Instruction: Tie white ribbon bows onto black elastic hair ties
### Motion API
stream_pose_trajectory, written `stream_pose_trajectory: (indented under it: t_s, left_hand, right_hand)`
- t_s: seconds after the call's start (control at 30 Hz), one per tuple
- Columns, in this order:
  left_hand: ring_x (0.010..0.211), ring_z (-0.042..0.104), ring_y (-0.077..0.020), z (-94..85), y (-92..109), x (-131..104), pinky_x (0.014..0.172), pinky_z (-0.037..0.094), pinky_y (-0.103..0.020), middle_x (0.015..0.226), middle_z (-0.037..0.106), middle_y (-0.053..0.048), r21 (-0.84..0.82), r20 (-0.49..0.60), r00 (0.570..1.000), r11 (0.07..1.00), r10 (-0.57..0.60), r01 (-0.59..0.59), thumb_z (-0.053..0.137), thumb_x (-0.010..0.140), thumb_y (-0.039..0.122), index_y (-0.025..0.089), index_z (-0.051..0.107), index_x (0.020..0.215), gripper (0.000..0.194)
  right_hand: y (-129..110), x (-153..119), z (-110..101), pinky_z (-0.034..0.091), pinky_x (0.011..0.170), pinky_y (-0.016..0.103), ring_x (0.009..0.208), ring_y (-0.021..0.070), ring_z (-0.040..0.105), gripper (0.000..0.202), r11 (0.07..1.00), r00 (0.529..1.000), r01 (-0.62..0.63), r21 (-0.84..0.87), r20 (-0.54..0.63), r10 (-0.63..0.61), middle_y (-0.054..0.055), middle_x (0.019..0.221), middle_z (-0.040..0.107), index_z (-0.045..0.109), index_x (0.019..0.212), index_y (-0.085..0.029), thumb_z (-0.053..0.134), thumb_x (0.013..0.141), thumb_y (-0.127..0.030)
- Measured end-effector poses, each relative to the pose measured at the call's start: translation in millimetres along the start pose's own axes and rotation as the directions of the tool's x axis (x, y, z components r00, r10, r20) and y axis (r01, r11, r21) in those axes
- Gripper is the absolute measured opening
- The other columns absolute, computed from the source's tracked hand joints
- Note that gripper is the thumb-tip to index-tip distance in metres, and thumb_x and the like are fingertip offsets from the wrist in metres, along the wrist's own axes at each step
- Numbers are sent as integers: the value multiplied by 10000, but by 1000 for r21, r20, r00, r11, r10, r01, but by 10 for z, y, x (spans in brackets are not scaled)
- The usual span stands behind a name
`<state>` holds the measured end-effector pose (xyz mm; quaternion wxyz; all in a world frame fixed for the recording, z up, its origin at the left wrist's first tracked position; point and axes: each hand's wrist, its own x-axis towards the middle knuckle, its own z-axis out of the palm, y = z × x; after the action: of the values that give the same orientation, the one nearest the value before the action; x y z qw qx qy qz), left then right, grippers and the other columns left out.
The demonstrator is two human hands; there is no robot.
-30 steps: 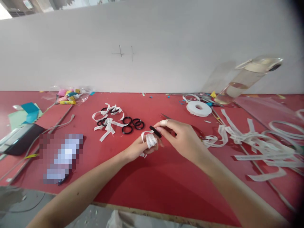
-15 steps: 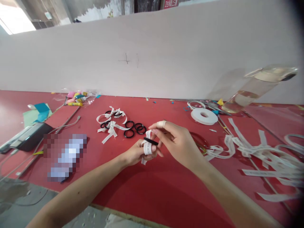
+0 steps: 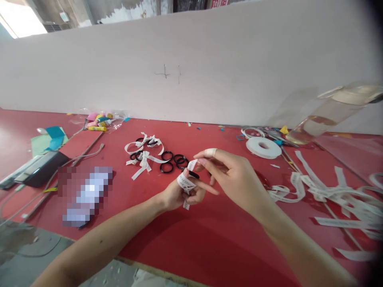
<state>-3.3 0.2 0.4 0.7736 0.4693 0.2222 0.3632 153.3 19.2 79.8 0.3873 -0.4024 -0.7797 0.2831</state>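
Note:
My left hand point(image 3: 176, 194) holds a black hair tie point(image 3: 194, 174) and a white printed ribbon point(image 3: 185, 183), which is wrapped round its thumb. Its index finger points out to the right. Between thumb and index finger, my right hand point(image 3: 229, 171) pinches the ribbon's upper end; a pale band circles one of its fingers. Behind the hands lie several plain black hair ties point(image 3: 166, 167). Left of these are hair ties with white ribbon bows point(image 3: 145, 161) tied on them.
Cut white ribbons point(image 3: 338, 191) are heaped at the right. A white ribbon roll point(image 3: 263, 148) and a clear water bottle point(image 3: 323, 115) stand behind. At the left are a blurred phone-like object point(image 3: 89, 195), a dark box point(image 3: 44, 169) with cables, and a bag of colourful items point(image 3: 100, 119).
The ribbon now passes over my left thumb, and my left index finger has stretched out. My right hand has drawn the ribbon end up and to the right. The view has shifted slightly.

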Motion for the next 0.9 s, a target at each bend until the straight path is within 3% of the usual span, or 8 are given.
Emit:
stream_pose_trajectory:
  t_s: [0.13,0.27,0.4,0.47,0.6,0.73,0.8,0.9]
  left_hand:
    - [421,192,-64,9,18,-26,453,114,-272,506,274,62,12,61,998,1000,19,-20,435,792,799,58,735,1093,854]
    - [472,224,-63,-12,20,-48,467,138,-269,559,319,55,34,92,995,999,25,-28,650,712,705,75,724,1124,756]
    - [495,256,-63,-34,-1,-56,473,158,-262,595,356,46,68,174,985,998,-10,-2,722,723,607,99,718,1146,661]
    - [502,277,-65,-28,-7,-56,481,176,-260,603,365,43,93,185,982,996,-21,4,719,745,590,105,709,1165,643]
    - [483,269,-74,-5,-12,-37,468,185,-262,555,348,55,113,98,994,993,-48,37,707,679,702,82,710,1124,763]
    - [485,241,-71,-20,-19,-27,464,147,-259,560,326,61,106,89,994,993,-60,50,688,684,716,88,710,1092,750]
    - [501,253,-66,-27,-5,-36,479,161,-253,597,352,57,127,126,991,991,-49,33,697,722,667,109,691,1150,703]
    - [566,339,-77,-17,50,-54,533,240,-250,657,429,36,272,141,989,962,-47,7,722,749,600,133,695,1130,604]
  right_hand:
    - [-19,1,-33,504,484,223,627,140,689,154,997,998,59,-44,-34,-61,35,865,752,698,960,-231,546,947,-256]
    - [-10,-21,-130,504,538,257,631,151,682,187,967,984,160,-197,-40,-171,30,888,770,727,1031,-260,561,949,-293]
    - [32,-26,-314,428,451,243,451,112,572,139,950,988,152,-274,45,-145,-19,670,727,744,944,-270,612,927,-312]
    - [52,-18,-398,440,450,237,446,112,570,136,958,989,133,-253,99,-112,-20,633,709,740,908,-259,626,918,-332]
    - [37,1,-472,513,514,248,573,131,653,186,987,986,92,-128,152,-72,36,884,764,731,934,-240,619,913,-387]
    - [-39,-1,-437,494,477,236,527,122,628,229,1000,982,-6,-5,187,7,18,721,717,713,859,-220,624,903,-427]
    - [-76,-23,-403,493,476,235,545,129,639,212,1000,990,1,-4,140,0,19,716,712,704,864,-218,613,914,-403]
    - [-127,-85,-364,507,513,238,624,143,669,140,986,994,112,-125,28,-109,24,804,735,694,897,-238,601,932,-336]
